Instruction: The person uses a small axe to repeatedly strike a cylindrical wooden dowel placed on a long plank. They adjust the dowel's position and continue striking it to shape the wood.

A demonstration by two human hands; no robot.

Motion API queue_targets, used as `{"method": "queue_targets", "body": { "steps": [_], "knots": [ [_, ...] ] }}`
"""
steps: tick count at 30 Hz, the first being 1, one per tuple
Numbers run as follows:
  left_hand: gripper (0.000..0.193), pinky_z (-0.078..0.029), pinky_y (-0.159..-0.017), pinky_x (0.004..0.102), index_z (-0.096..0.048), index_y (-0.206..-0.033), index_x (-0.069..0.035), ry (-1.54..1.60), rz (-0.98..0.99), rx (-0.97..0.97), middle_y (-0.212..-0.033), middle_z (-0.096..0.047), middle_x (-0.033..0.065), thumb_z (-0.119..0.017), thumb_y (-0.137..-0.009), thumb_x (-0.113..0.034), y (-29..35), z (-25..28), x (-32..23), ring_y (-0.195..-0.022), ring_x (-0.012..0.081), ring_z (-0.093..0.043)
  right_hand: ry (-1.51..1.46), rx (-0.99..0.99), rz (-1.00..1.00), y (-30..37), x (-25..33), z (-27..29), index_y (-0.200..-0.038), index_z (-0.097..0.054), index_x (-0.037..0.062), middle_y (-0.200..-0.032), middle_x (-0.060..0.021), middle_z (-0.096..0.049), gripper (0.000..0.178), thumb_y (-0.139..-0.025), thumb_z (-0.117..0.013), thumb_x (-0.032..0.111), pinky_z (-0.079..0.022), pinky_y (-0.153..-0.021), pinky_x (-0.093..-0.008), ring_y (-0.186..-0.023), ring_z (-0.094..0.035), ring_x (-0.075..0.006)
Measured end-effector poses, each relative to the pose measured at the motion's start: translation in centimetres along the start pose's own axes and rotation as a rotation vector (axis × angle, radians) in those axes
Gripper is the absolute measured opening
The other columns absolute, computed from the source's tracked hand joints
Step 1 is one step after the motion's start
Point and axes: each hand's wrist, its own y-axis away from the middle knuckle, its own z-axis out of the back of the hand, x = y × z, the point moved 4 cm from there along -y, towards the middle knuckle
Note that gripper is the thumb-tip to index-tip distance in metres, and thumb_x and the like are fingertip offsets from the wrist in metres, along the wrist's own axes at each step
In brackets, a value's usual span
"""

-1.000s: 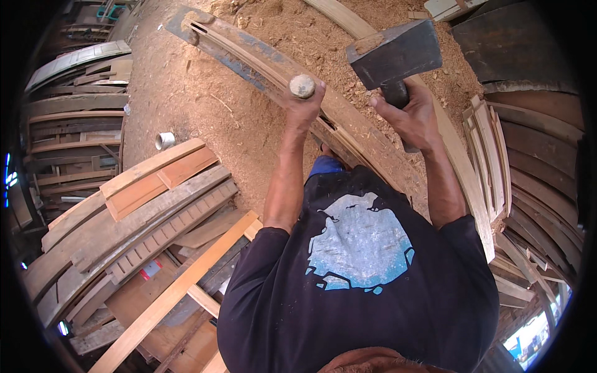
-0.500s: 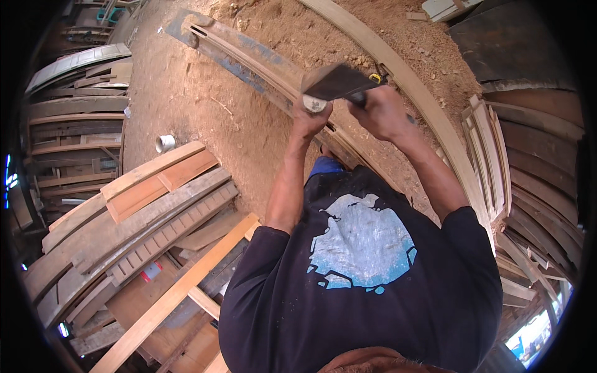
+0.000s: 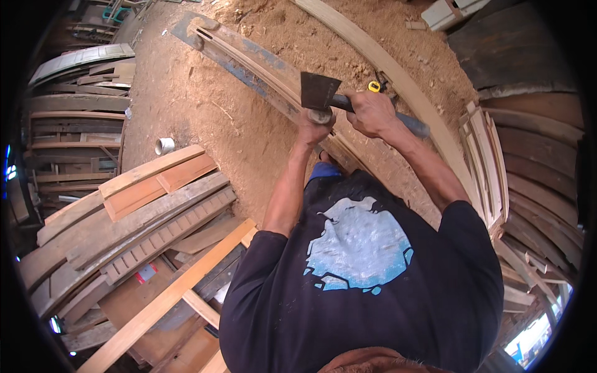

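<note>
Your right hand is clenched round the hatchet handle, close under the head for control. Left hand is wrapped on a round wooden peg, steadying it upright under the blade, against the long plank lying on the sawdust floor.

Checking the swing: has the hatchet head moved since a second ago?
Yes. The hatchet head has come down from raised above the right hand to the long plank.
</note>
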Motion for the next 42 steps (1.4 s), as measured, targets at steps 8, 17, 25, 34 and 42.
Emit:
{"method": "queue_targets", "body": {
  "steps": [8, 17, 25, 34, 42],
  "knots": [
    [0.024, -0.052, -0.069, 0.0304, -0.065, -0.099, -0.003, 0.172, -0.033, -0.022, -0.085, -0.066, 0.0002, -0.079, -0.081, -0.009, 0.2, -0.5, -0.4, -0.078, 0.0113, -0.06, -0.173, -0.107, -0.019, 1.8, 0.5, 0.4, -0.117, -0.066, 0.0061, -0.086, -0.0227, -0.07, 0.039, -0.081, -0.07, 0.022, -0.054, -0.074, -0.0489, -0.086, -0.069, -0.0403],
    [0.026, -0.054, -0.076, 0.029, -0.068, -0.103, -0.003, 0.214, 0.175, -0.04, -0.092, -0.071, 0.0003, -0.079, -0.08, -0.01, -1.0, 2.0, 3.1, -0.085, 0.0102, -0.064, -0.413, -0.112, -0.031, 2.3, 3.0, 4.6, -0.101, -0.069, 0.0043, -0.08, -0.0219, -0.068, 0.03, -0.08, -0.072, 0.025, -0.054, -0.067, -0.0477, -0.077, -0.069, -0.0379],
    [0.023, -0.054, -0.074, 0.0316, -0.066, -0.101, -0.003, 0.035, 0.019, 0.039, -0.087, -0.068, 0.0025, -0.077, -0.081, -0.01, 1.5, 0.1, 2.2, -0.08, 0.0147, -0.065, -0.042, -0.089, 0.199, 0.8, 0.7, -1.0, -0.107, -0.068, 0.0032, -0.089, -0.0191, -0.071, 0.03, -0.08, -0.073, 0.017, -0.055, -0.068, -0.0441, -0.077, -0.069, -0.0369],
    [0.026, -0.055, -0.074, 0.0298, -0.065, -0.099, -0.006, 0.118, 0.042, 0.091, -0.091, -0.071, 0.0026, -0.081, -0.079, -0.01, 0.5, -0.1, 3.0, -0.081, 0.0122, -0.065, -0.111, -0.019, -0.008, 0.9, -0.2, -1.2, -0.108, -0.067, 0.0053, -0.084, -0.0228, -0.07, 0.032, -0.08, -0.07, 0.02, -0.052, -0.075, -0.0516, -0.084, -0.068, -0.0418],
    [0.031, -0.055, -0.063, 0.0265, -0.06, -0.103, -0.01, 0.298, 0.161, -0.244, -0.089, -0.066, -0.0003, -0.083, -0.082, -0.013, -3.2, 4.1, -4.7, -0.078, 0.0114, -0.065, -0.782, 0.111, -0.325, 5.1, -5.5, -2.6, -0.104, -0.061, -0.003, -0.082, -0.0136, -0.068, 0.042, -0.082, -0.074, 0.031, -0.053, -0.06, -0.0329, -0.065, -0.065, -0.0181]
  ]
}}
